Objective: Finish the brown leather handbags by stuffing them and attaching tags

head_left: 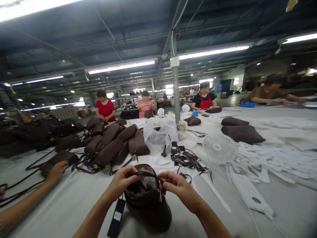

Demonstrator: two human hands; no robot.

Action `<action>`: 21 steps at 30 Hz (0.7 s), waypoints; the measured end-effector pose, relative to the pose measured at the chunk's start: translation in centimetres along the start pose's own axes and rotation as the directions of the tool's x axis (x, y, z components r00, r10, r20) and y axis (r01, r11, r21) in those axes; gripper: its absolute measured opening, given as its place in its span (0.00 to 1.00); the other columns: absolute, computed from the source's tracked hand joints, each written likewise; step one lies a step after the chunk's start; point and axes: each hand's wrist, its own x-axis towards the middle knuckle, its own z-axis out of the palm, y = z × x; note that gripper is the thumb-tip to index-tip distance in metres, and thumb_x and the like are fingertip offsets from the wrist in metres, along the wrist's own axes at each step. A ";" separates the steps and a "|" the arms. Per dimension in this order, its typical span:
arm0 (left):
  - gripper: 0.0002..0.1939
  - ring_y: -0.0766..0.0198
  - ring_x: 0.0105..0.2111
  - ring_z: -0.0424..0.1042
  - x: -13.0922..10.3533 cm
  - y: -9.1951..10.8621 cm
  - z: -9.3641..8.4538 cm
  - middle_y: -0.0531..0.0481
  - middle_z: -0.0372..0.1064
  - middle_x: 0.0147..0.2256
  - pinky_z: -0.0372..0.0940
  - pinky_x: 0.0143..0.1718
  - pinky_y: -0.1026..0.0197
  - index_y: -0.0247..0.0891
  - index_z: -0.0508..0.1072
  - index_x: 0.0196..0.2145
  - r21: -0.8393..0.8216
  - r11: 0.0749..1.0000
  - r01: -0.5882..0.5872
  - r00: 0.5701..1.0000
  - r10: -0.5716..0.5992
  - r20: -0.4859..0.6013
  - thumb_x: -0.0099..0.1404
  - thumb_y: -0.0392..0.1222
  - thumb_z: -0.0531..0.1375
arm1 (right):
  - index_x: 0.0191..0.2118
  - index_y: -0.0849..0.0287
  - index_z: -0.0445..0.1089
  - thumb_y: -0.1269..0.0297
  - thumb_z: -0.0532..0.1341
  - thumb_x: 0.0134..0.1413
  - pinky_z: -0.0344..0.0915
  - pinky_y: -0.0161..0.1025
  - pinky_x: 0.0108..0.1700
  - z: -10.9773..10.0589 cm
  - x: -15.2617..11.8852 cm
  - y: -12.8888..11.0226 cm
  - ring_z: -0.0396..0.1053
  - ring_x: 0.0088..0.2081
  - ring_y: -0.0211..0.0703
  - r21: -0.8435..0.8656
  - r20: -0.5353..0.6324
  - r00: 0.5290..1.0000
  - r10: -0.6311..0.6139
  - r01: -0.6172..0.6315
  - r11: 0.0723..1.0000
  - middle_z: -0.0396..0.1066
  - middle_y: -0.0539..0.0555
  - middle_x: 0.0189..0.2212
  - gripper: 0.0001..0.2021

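Note:
In front of me on the table stands a dark brown handbag (151,211), its zipped mouth open and a greyish lining visible inside. My left hand (123,181) pinches the left side of the rim between thumb and fingers. On the opposite side, my right hand (177,186) grips the rim near the gold zipper pull (160,195). A black hang tag (117,216) with a white label dangles from the bag's left side. Just beyond the bag lie several black hang tags (190,160) with cords.
Brown bags (111,145) are heaped at the left and back. A co-worker's hand (57,172) rests on another bag (59,160) at far left. Right of me are a white fan (220,147) and white pieces (264,160). A pillar (175,89) rises behind; several people work beyond.

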 end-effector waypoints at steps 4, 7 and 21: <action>0.07 0.65 0.26 0.62 0.3 -0.5 1.8 0.56 0.62 0.22 0.57 0.29 0.64 0.39 0.65 0.25 0.286 0.956 -0.062 0.943 0.149 -0.296 0.56 0.42 0.58 | 0.43 0.58 0.69 0.53 0.68 0.49 0.61 0.38 0.40 0.1 -0.4 1.3 0.69 0.33 0.39 0.086 -0.018 1.000 -0.024 0.025 0.996 0.71 0.47 0.26 0.19; 0.05 0.65 0.24 0.60 0.6 -0.5 3.2 0.58 0.58 0.21 0.55 0.28 0.64 0.41 0.61 0.27 0.376 0.926 -0.027 0.869 0.207 -0.449 0.59 0.41 0.54 | 0.42 0.56 0.68 0.57 0.70 0.45 0.62 0.39 0.43 0.3 -0.8 2.2 0.71 0.38 0.41 0.178 0.002 1.000 -0.010 0.010 0.984 0.75 0.50 0.33 0.18; 0.05 0.62 0.32 0.67 -0.1 2.0 0.9 0.51 0.68 0.28 0.60 0.37 0.64 0.36 0.72 0.26 0.362 0.924 -0.122 0.988 0.079 0.131 0.55 0.40 0.61 | 0.41 0.56 0.69 0.64 0.66 0.47 0.63 0.39 0.44 -0.2 -1.2 2.5 0.70 0.40 0.43 0.105 -0.101 0.988 -0.116 0.126 0.986 0.73 0.51 0.35 0.13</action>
